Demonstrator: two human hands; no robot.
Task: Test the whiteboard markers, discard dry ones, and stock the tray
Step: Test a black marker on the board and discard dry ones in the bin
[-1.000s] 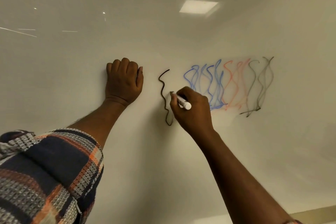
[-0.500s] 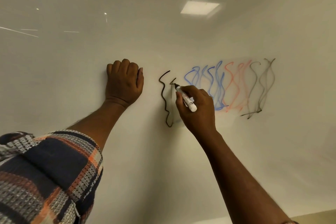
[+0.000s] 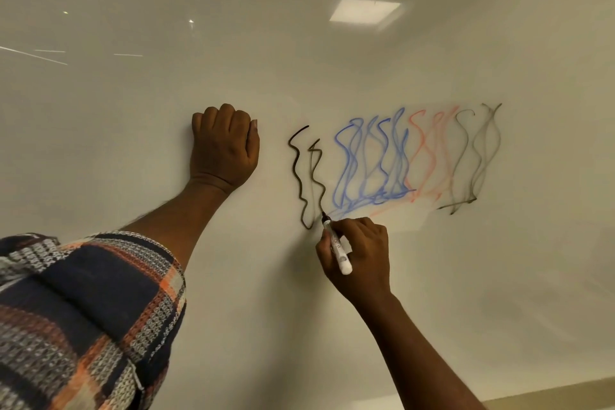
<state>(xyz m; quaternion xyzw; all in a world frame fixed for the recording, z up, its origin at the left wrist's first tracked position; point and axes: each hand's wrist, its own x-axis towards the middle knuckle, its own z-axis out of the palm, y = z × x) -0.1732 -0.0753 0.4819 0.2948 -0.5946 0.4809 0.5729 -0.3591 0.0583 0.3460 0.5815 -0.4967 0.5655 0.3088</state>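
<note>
My right hand (image 3: 364, 263) grips a white-barrelled black marker (image 3: 338, 249), its tip touching the whiteboard (image 3: 133, 150) at the bottom of a second dark wavy line (image 3: 316, 176). An earlier, bolder black squiggle (image 3: 295, 173) runs just left of it. My left hand (image 3: 223, 150) is a fist with its knuckles leaning on the board, left of the squiggles; nothing shows inside it.
Smeared blue scribbles (image 3: 372, 160), red ones (image 3: 429, 156) and faint grey ones (image 3: 476, 156) fill the board to the right. Ceiling lights (image 3: 364, 12) reflect in the glossy surface. A beige strip (image 3: 559, 396) shows at the bottom right.
My right hand has drawn a second wavy line downward, from the top beside the first squiggle to its bottom end. The left fist has stayed in place.
</note>
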